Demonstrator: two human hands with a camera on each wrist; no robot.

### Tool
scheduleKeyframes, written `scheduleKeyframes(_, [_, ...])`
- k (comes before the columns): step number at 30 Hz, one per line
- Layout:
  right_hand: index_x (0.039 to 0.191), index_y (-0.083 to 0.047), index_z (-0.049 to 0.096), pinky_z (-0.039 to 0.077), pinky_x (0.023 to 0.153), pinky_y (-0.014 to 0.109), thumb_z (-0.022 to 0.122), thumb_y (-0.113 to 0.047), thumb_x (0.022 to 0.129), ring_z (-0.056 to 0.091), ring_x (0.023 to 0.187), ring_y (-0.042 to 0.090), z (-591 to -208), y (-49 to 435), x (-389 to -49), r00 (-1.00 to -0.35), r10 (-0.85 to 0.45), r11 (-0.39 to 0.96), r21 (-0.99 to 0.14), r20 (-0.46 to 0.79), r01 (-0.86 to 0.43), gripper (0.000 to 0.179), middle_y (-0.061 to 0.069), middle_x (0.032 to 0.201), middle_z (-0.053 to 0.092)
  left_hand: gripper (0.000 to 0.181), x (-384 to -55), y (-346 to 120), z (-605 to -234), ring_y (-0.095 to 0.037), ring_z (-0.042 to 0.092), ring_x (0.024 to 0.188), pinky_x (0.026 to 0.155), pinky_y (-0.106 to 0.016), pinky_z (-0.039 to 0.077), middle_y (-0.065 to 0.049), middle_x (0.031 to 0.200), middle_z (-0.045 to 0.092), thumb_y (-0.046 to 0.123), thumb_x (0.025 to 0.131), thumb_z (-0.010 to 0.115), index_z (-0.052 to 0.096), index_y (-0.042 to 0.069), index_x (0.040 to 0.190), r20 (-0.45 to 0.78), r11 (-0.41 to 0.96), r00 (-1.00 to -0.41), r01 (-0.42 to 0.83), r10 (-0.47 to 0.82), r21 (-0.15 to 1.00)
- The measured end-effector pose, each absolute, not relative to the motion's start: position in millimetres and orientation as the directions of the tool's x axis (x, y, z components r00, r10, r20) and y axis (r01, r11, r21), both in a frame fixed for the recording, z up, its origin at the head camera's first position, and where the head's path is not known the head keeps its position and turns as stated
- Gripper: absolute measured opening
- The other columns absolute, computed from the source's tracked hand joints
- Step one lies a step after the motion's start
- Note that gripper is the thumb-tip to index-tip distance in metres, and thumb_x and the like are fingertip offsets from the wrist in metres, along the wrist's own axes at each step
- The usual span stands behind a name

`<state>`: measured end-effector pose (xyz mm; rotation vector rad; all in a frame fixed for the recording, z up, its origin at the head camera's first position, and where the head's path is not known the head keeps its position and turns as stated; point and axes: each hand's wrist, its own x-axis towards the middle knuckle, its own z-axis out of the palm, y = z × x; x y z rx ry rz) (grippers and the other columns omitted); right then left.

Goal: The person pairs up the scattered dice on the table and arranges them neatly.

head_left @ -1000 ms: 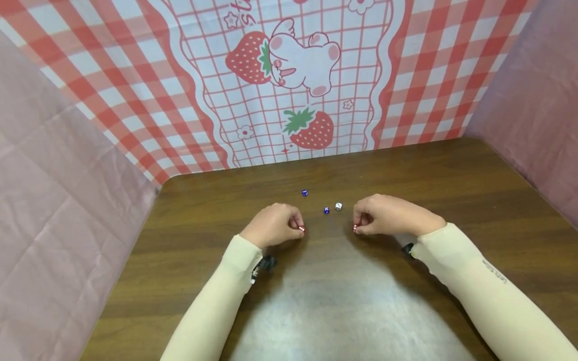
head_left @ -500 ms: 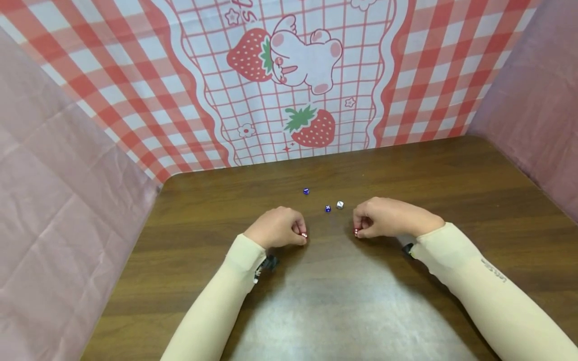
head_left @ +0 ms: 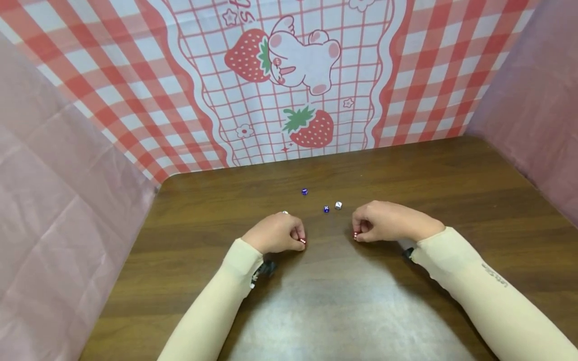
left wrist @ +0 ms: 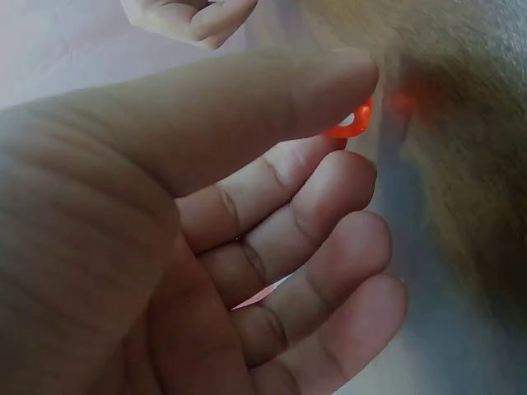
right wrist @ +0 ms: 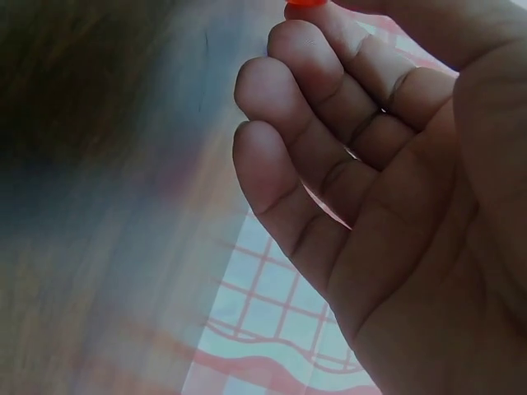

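In the head view my left hand (head_left: 274, 233) pinches a small red die (head_left: 303, 241) with white pips between thumb and fingertips, low over the table. The left wrist view shows this red die (left wrist: 354, 123) glowing orange under the thumb tip. Across from it, my right hand (head_left: 386, 220) pinches another red die (head_left: 355, 235); only a sliver of that die (right wrist: 307, 2) appears at the top of the right wrist view. Beyond the hands lie a blue die (head_left: 304, 191), a second blue die (head_left: 326, 209) and a white die (head_left: 338, 205).
The brown wooden table (head_left: 217, 210) meets a red-and-white checked cloth (head_left: 311, 75) at its back edge. Pink cloth (head_left: 54, 210) hangs at both sides. A small white thing (head_left: 285, 212), mostly hidden, peeks out behind my left knuckles.
Both hands have come slightly nearer to me with their red dice. A small white thing now shows behind the left hand. The blue and white dice on the table stay put.
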<state>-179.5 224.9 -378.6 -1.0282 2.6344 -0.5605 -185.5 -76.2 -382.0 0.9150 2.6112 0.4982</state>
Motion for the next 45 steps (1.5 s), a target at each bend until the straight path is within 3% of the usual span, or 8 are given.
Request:
scheduleKeyframes(17, [0.078,-0.025,0.065,0.043,0.06,0.024,0.081,-0.014,0.089,0.047,0.064,0.001,-383.3,218.8,-170.2,-0.693,-0.712,0.663,-0.429,-0.109,-0.614,0.022,-0.014,0.073,0.055,0.019,-173.7,-75.8,-374.8,-0.005,0.051,0.061,0.061,-0.026,0.045,0.008,0.067,0.061,0.021,0.085,0.085,0.067,0.023,0.079,-0.238,0.723,-0.708,0.532,0.665,0.44])
scheduleKeyframes(33, [0.077,-0.023,0.063,0.041,0.057,0.024,0.082,-0.016,0.089,0.046,0.06,0.003,-378.0,214.8,-162.0,-0.669,-0.712,0.669,-0.49,-0.21,-0.558,0.023,-0.012,0.069,0.054,0.021,-173.2,-73.2,-376.4,-0.006,0.048,0.064,0.063,-0.025,0.042,0.01,0.069,0.056,0.028,0.082,0.088,0.067,0.026,0.078,-0.262,0.711,-0.672,0.575,0.693,0.405])
scheduleKeyframes(45, [0.078,-0.025,0.063,0.044,0.059,0.022,0.081,-0.014,0.088,0.047,0.062,-0.002,-382.8,212.6,-156.8,-0.646,-0.753,0.62,-0.468,-0.128,-0.63,0.024,-0.016,0.071,0.054,0.015,-169.0,-77.4,-379.9,-0.004,0.044,0.06,0.06,-0.024,0.04,0.01,0.065,0.054,0.027,0.087,0.083,0.069,0.027,0.084,-0.237,0.684,-0.657,0.59,0.715,0.429])
